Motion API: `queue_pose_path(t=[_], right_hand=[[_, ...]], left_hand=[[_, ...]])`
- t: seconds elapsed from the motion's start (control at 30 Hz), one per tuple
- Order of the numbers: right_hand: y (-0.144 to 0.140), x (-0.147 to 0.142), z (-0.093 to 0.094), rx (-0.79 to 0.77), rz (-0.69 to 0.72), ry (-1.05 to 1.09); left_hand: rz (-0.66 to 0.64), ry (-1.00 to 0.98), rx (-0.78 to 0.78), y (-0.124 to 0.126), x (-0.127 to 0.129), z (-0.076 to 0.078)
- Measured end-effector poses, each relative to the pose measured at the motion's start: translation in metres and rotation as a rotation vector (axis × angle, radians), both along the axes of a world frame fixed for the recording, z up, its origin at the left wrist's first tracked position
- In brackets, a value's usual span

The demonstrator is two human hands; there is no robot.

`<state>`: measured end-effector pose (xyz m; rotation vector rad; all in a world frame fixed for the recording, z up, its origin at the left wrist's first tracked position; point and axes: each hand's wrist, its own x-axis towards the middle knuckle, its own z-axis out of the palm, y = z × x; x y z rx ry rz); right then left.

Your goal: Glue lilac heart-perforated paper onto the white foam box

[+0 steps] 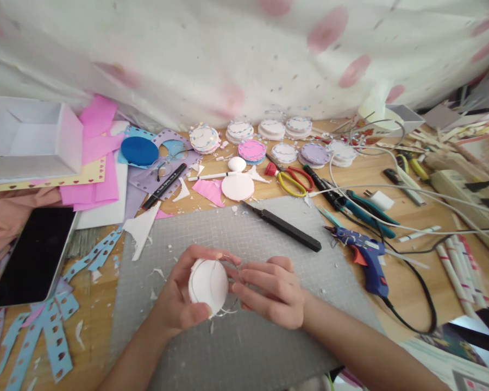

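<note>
left hand point(179, 301) clasps white disc point(208, 285) | right hand point(271, 293) pinches its edge | rim partly hidden

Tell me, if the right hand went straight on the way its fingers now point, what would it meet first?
The right hand points leftward, and its fingertips already seem to touch the white disc held in the left hand. So it would likely press into that disc first.

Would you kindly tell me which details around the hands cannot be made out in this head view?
- White disc stack: its far side is covered by the left hand.
- Right hand: what its fingertips pinch at the disc's edge is too small to tell.
- Phone: screen dark, nothing readable.
- Glue gun: its cord runs off the right edge.
</note>
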<state>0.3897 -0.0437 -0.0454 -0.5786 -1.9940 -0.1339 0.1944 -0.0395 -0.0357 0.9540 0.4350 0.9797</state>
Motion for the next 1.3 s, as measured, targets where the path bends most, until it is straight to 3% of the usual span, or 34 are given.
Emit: queue_pose_path(t=[0.13, 0.33, 0.43, 0.5, 0.87, 1.3], right_hand=[[-0.001, -0.002, -0.003, -0.216, 0.027, 0.092], [0.001, -0.007, -0.01, -0.787, -0.069, 0.605], [0.006, -0.01, -0.009, -1.176, -0.034, 0.575], [0.008, -0.013, -0.009, -1.341, 0.02, 0.539], [0.005, -0.014, -0.006, -1.25, 0.15, 0.689], [0.001, -0.012, -0.007, -1.064, 0.169, 0.611]], left_hand=[[0.06, -0.014, -0.037, 0.002, -0.002, -0.001], [0.241, 0.128, 0.117, 0.007, -0.007, -0.004], [0.283, 0.198, 0.229, 0.008, -0.008, -0.006], [0.287, 0.225, 0.276, 0.008, -0.007, -0.006], [0.205, 0.219, 0.242, 0.002, -0.002, -0.01], [0.065, 0.097, -0.072, -0.001, 0.002, -0.005]])
